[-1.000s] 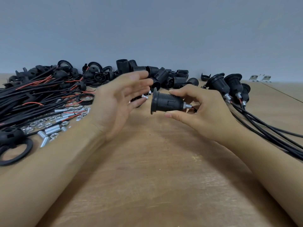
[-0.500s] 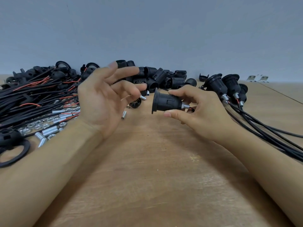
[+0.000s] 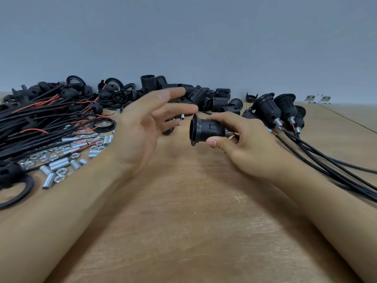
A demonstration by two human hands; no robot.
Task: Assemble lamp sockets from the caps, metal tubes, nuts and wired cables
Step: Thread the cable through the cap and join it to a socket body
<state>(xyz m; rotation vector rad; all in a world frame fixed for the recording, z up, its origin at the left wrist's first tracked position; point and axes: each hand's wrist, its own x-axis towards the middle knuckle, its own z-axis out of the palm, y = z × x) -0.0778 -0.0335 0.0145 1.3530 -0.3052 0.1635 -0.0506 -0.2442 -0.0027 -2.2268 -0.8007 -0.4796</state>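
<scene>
Left hand (image 3: 140, 131) has neared the socket (image 3: 206, 130) that right hand (image 3: 251, 144) grips.

I think I am looking at a small workshop where people put lamp parts together by hand. I see a bare wooden table (image 3: 193, 231) pushed up against a plain grey-blue wall (image 3: 204, 37). Parts lie right on the wood in big piles, with no boxes. On the left is a heap of black cables (image 3: 36, 123) with red wire ends. Next to it lie shiny metal tubes (image 3: 61, 166) and little nuts (image 3: 43, 158). At the back sit many black plastic caps (image 3: 204, 97). On the right, finished sockets (image 3: 283, 109) lie together with their cables trailing off.
</scene>
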